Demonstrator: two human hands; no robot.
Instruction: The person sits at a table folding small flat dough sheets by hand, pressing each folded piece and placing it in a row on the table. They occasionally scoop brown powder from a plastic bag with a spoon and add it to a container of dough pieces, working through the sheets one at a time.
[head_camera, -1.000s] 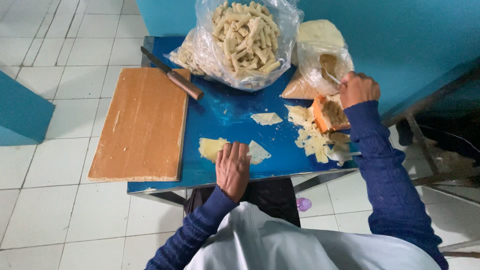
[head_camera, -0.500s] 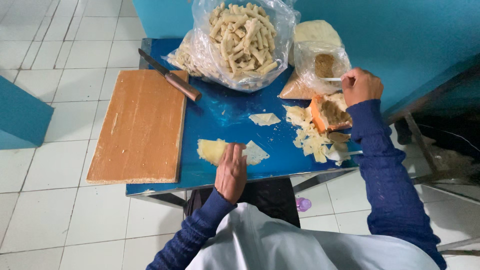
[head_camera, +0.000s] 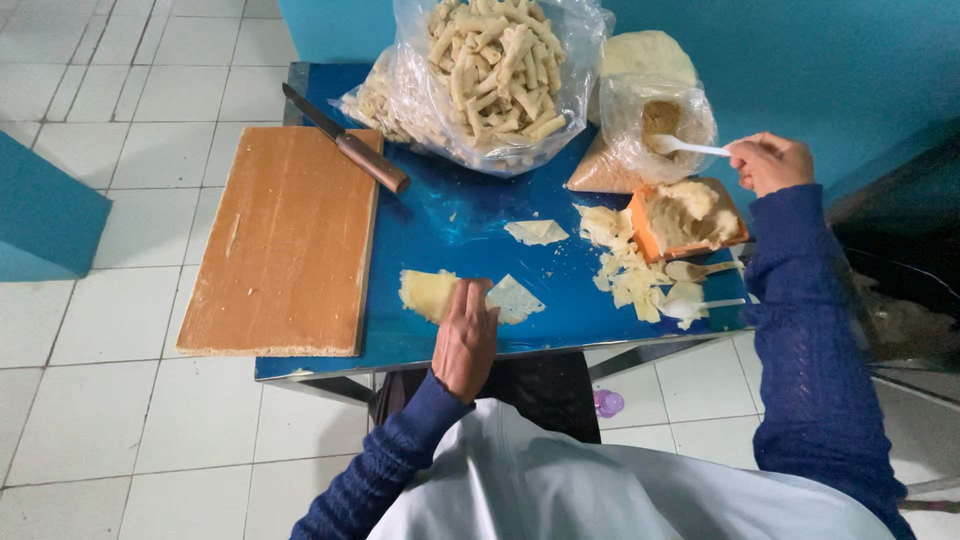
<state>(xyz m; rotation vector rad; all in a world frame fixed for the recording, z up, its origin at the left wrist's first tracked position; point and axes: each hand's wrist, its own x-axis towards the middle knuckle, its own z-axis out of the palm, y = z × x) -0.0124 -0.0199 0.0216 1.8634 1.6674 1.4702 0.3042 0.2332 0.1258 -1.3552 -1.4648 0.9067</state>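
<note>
The right hand (head_camera: 768, 162) is closed around the handle of a white plastic spoon (head_camera: 686, 147), held at the far right of the blue tabletop (head_camera: 455, 215); the spoon's bowl sits at the open mouth of a small clear bag of brown crumbs (head_camera: 655, 130). Just near of the spoon stands an orange tray (head_camera: 640, 225) heaped with pale filling (head_camera: 688, 212). The left hand (head_camera: 465, 338) lies flat and open, palm down, at the near edge of the tabletop, its fingers resting on a pale dough wrapper (head_camera: 428, 292), with a second triangular wrapper (head_camera: 516, 298) just right of them. Another wrapper piece (head_camera: 537, 232) lies farther in, apart from both. A loose pile of dough scraps (head_camera: 622, 268) lies left and near of the tray, and two more spoons (head_camera: 700, 290) rest beside it at the right edge. At the far side, a large clear bag of finished rolls (head_camera: 495, 65) stands open. A wooden cutting board (head_camera: 285, 240) occupies the left portion of the tabletop, and a wooden-handled knife (head_camera: 345, 140) lies across its far right corner. White floor tiles (head_camera: 110, 150) surround the tabletop.
</note>
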